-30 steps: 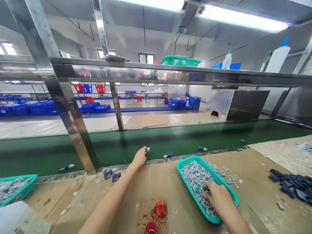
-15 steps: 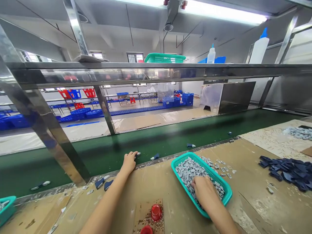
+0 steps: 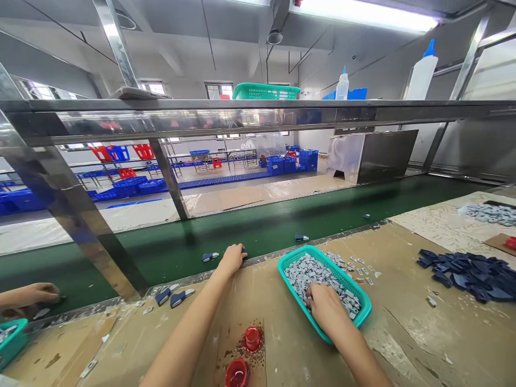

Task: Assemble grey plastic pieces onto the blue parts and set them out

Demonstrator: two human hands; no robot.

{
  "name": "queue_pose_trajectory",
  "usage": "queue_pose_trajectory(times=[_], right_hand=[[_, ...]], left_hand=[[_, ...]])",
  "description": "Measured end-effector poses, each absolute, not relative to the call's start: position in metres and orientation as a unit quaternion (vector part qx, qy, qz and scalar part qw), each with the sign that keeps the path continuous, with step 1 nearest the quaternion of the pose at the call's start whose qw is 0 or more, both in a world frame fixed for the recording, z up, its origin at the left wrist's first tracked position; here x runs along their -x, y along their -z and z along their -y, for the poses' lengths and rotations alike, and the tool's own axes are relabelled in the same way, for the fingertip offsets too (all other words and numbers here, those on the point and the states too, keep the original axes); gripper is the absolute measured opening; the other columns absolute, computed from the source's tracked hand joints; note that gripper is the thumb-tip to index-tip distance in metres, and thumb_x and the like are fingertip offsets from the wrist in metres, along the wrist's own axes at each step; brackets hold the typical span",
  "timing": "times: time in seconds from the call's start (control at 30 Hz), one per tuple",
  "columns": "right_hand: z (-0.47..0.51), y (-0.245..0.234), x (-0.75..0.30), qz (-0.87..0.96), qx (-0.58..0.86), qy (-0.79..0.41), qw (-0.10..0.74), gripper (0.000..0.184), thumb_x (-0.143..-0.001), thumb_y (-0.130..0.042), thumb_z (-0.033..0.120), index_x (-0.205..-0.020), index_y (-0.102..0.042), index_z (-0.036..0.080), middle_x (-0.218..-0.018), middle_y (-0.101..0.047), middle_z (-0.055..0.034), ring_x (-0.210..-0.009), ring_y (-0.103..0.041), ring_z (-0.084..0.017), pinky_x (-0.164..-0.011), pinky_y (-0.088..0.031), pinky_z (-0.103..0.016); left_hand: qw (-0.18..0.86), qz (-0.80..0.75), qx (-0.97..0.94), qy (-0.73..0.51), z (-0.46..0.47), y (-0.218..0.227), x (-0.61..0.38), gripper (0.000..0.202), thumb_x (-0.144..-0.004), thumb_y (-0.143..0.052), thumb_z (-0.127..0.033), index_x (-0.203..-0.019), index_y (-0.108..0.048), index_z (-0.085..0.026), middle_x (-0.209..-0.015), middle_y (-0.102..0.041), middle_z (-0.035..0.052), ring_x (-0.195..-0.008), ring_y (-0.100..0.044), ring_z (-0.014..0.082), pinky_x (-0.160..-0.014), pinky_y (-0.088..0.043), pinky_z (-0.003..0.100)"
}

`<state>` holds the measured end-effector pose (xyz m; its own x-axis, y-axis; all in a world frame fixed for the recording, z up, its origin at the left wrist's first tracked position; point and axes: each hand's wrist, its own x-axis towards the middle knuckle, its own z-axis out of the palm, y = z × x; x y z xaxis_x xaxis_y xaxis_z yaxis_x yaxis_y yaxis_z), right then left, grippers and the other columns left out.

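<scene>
At the near edge of the green conveyor belt (image 3: 278, 220), my left hand (image 3: 233, 259) has its fingers closed on a small navy piece (image 3: 244, 251), mostly hidden by them. Another navy piece with a pale tip (image 3: 209, 257) lies on the belt to its left. My right hand (image 3: 325, 303) reaches into a teal basket (image 3: 284, 263) full of small grey plastic parts (image 3: 306, 271). Its fingers are pinched together among the parts; what they hold is hidden. Two navy pieces with grey tips (image 3: 177, 299) rest on the cardboard left of my left forearm.
Two red cups (image 3: 253, 338) stand on the cardboard in front. To the right lies a heap of navy pieces (image 3: 467, 277). Another person's hand (image 3: 44, 294) is over the belt at far left, by a second teal basket (image 3: 16, 344). A metal post (image 3: 92, 236) rises at left.
My left hand has moved right along the belt edge to another navy piece. The belt pieces have shifted left. Another person's hand has appeared at left. My right hand stays in the basket.
</scene>
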<state>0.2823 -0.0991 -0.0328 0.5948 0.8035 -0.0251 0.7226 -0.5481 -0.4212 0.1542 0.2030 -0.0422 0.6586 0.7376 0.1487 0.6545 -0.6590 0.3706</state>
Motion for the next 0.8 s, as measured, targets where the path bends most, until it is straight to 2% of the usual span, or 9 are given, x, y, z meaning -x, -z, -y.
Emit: queue_pose_trajectory(times=[0.17, 0.33, 0.43, 0.53, 0.67, 0.8], right_hand=[[0.098, 0.034, -0.284, 0.411, 0.871, -0.109, 0.244, 0.008, -0.083, -0.058, 0.012, -0.083, -0.065, 0.015, -0.086, -0.068, -0.0122, -0.087, -0.061, -0.029, -0.067, -0.038, -0.030], [0.102, 0.023, -0.285, 0.382, 0.857, -0.086, 0.334, 0.019, -0.095, -0.041, 0.019, -0.096, -0.059, 0.018, -0.085, -0.069, -0.0072, -0.076, -0.063, -0.023, -0.062, -0.040, -0.028], [0.106, 0.019, -0.276, 0.411, 0.788, -0.105, 0.445, 0.025, -0.097, -0.037, 0.030, -0.100, -0.060, 0.021, -0.086, -0.068, -0.0045, -0.074, -0.063, -0.020, -0.062, -0.044, -0.026], [0.106, 0.021, -0.256, 0.459, 0.677, -0.181, 0.546, 0.028, -0.093, -0.042, 0.035, -0.105, -0.064, 0.021, -0.088, -0.068, -0.0053, -0.075, -0.062, -0.021, -0.061, -0.047, -0.027], [0.102, 0.029, -0.226, 0.457, 0.595, -0.322, 0.578, 0.031, -0.085, -0.056, 0.037, -0.110, -0.063, 0.019, -0.083, -0.068, -0.0057, -0.067, -0.062, -0.019, -0.057, -0.049, -0.027], [0.099, 0.033, -0.208, 0.404, 0.584, -0.404, 0.577, 0.031, -0.077, -0.067, 0.042, -0.088, -0.065, 0.013, -0.074, -0.068, -0.0075, -0.062, -0.062, -0.019, -0.055, -0.049, -0.027]], left_hand=[[0.228, -0.397, -0.866, -0.201, -0.200, 0.040, -0.131, 0.032, -0.087, -0.056, -0.032, -0.114, -0.055, -0.015, -0.115, -0.057, 0.0092, -0.099, -0.057, 0.0219, -0.084, -0.049, 0.043], [0.350, -0.423, -0.784, -0.290, -0.177, 0.026, -0.115, 0.036, -0.089, -0.052, -0.036, -0.118, -0.052, -0.015, -0.110, -0.057, 0.0090, -0.091, -0.059, 0.0197, -0.077, -0.051, 0.040], [0.446, -0.395, -0.735, -0.323, -0.144, 0.010, -0.098, 0.043, -0.092, -0.043, -0.042, -0.127, -0.045, -0.016, -0.103, -0.058, 0.0086, -0.082, -0.059, 0.0162, -0.069, -0.051, 0.033], [0.534, -0.346, -0.705, -0.313, -0.097, -0.008, -0.067, 0.049, -0.090, -0.047, -0.044, -0.132, -0.045, -0.019, -0.090, -0.059, 0.0053, -0.076, -0.057, 0.0119, -0.067, -0.047, 0.024], [0.599, -0.342, -0.645, -0.328, -0.034, -0.029, -0.020, 0.050, -0.077, -0.069, -0.037, -0.123, -0.054, -0.024, -0.082, -0.060, 0.0007, -0.071, -0.054, 0.0075, -0.066, -0.044, 0.016], [0.661, -0.416, -0.472, -0.410, 0.013, -0.029, 0.014, 0.045, -0.057, -0.085, -0.026, -0.095, -0.064, -0.018, -0.078, -0.065, 0.0019, -0.066, -0.057, 0.0073, -0.062, -0.046, 0.014]])
